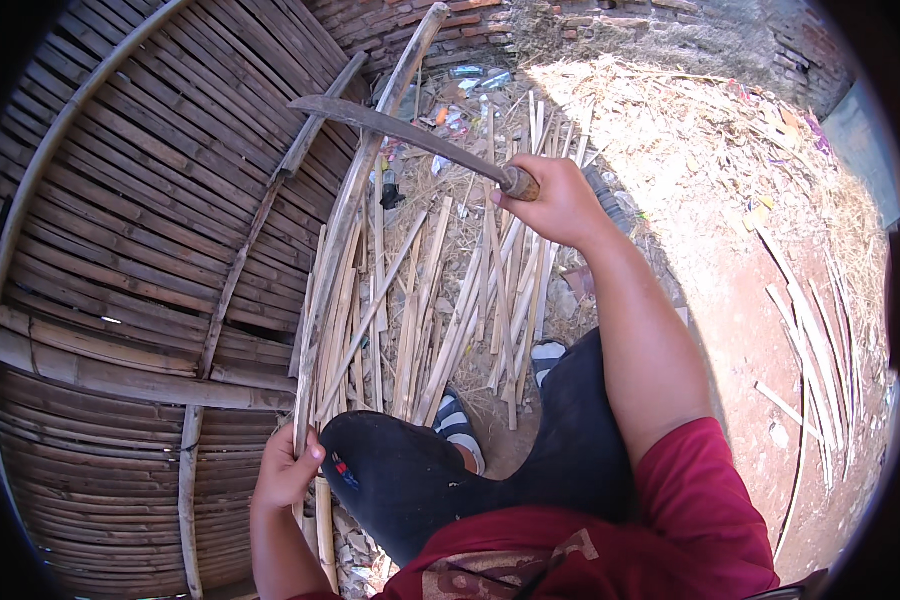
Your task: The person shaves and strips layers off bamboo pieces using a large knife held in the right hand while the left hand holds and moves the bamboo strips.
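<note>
My right hand (553, 203) is wrapped round the wooden handle of a machete (420, 137). Its long, curved, dark blade points left and lies across a long bamboo strip (343, 225); whether it touches or cuts into the strip I cannot tell. The strip runs from my left knee up toward the brick wall. Near its lower end, beside my knee, my left hand (290, 464) grips it with closed fingers. Under and beyond the strip, many split bamboo slats (460, 300) lie on the ground in front of my feet.
A bamboo-slat wall (150, 200) rises close on my left. At the back stands a brick wall (670, 45), with litter and dry straw (660, 100) before it. More thin bamboo strips (815, 340) lie on the sunlit dirt at right. My sandalled feet are among the slats.
</note>
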### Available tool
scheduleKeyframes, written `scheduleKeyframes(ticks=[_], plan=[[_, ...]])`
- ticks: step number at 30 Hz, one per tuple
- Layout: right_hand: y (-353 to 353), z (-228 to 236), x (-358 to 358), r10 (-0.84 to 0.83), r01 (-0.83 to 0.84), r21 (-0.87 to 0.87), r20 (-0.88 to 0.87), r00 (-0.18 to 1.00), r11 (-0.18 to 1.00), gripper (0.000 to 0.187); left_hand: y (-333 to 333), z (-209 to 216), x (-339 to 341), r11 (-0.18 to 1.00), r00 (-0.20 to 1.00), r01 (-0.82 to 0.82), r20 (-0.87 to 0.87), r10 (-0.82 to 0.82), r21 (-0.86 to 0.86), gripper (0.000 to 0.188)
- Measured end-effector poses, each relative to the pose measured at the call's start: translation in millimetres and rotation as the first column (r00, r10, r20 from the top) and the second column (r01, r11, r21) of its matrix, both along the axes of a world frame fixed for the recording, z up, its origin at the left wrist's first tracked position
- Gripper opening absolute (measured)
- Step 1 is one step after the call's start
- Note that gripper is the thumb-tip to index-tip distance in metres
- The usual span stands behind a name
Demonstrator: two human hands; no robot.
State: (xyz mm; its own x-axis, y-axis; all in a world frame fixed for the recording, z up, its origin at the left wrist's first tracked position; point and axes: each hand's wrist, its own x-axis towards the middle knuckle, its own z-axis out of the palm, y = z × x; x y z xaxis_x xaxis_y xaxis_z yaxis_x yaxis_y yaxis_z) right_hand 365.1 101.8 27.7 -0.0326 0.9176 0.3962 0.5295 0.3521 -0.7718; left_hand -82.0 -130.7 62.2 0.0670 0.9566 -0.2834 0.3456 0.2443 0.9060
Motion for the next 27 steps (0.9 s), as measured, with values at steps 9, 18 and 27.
scheduleKeyframes(ticks=[9,18,27], plan=[[1.0,-5.4,-1.3,-0.031,0.03,0.061,0.021,0.999,0.998,0.03,-84.9,-16.3,-16.3,0.992,0.998,-0.04,0.043,0.046,-0.119,0.046],[-6.1,-0.8,-38.5,0.087,-0.166,0.171,0.393,0.915,0.971,0.021,-137.4,-20.3,-28.9,0.983,0.995,-0.095,0.011,0.098,-0.155,0.049],[-10.4,-12.2,-49.6,0.168,-0.167,-0.035,0.367,0.915,0.985,0.022,-158.3,-37.9,-33.8,0.958,0.984,-0.176,-0.004,0.18,-0.226,0.044]])
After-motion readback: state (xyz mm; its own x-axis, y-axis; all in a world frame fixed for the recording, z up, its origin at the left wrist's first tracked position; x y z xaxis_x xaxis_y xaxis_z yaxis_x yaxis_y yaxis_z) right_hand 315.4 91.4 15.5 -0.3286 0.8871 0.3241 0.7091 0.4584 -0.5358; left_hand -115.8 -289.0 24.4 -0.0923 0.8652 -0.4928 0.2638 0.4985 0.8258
